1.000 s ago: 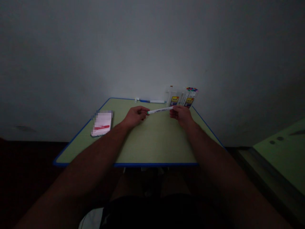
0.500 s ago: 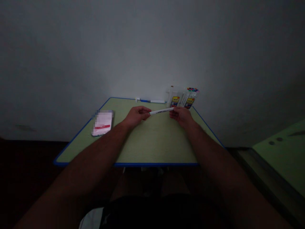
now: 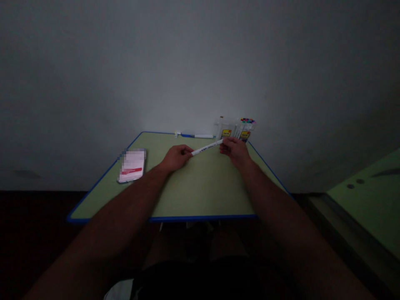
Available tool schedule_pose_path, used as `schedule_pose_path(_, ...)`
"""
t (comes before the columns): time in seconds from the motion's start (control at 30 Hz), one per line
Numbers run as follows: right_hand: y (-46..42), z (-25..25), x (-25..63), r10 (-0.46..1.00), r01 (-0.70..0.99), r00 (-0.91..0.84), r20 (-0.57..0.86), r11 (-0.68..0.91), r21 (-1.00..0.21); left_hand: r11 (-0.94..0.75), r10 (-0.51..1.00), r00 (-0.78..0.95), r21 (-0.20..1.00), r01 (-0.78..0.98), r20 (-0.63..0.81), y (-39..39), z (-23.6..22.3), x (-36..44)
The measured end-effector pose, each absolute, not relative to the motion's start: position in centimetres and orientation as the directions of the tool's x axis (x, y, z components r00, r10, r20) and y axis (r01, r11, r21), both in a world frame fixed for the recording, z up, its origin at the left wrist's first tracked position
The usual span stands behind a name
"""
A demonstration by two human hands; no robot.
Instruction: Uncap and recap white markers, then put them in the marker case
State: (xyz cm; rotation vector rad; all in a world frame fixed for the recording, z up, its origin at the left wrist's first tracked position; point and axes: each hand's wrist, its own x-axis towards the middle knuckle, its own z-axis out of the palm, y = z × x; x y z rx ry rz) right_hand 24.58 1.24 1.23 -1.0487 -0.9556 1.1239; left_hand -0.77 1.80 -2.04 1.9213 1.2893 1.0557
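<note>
A slim white marker (image 3: 207, 147) with dark printing along its barrel is held at both ends, between two bare hands. One end is pinched by the fingertips of the left hand (image 3: 177, 158); the opposite end is grasped by the fingers of the right hand (image 3: 236, 150). The marker is presented at a slant, its right end placed higher in the view than its left. Both tips are covered by the fingers, so their condition cannot be confirmed. The grip is located over the far half of a pale green table (image 3: 203, 187) edged in blue; clearance between marker and tabletop cannot be determined.

Just beyond the right hand, a clear case (image 3: 225, 131) bearing a yellow label is seen standing, its lower part partly hidden by the fingers. To its right, a second clear case (image 3: 246, 130) is noted, packed with markers whose ends show in many colours.

Beyond the grip, near the far edge of the table, a blue-and-white pen (image 3: 198, 136) is laid lengthwise, with a small white item (image 3: 178, 134), too small to be identified, near its left end. Left of the grip, and nearer the wearer, a phone (image 3: 133, 166) is found lying face up, its lit screen partly pixelated. The far side is backed by a plain grey wall (image 3: 200, 62).
</note>
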Motion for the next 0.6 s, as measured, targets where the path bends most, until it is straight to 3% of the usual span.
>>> schedule_pose_path(0.17,1.4,2.7,24.8,0.965,-0.197,0.240,0.103,0.153,-0.968,-0.420,0.905,0.285,0.558,0.716,0.315,2.1,-2.2,-1.4)
schedule_pose_path(0.33,1.7,5.3,25.6,0.932,-0.143,0.321,0.171,0.226,-0.964,-0.435,0.899,0.397,0.260,0.862,0.186,1.9,-2.2,-1.5)
schedule_pose_path(0.43,2.3,7.5,26.6,0.896,-0.103,0.378,0.232,0.290,-0.951,-0.410,0.912,0.398,0.193,0.891,0.097,1.6,-2.1,-1.3)
schedule_pose_path(0.6,4.2,11.6,28.5,0.805,0.029,0.481,0.346,0.380,-0.925,-0.413,0.911,0.405,0.180,0.893,0.082,1.7,-2.2,-1.3)
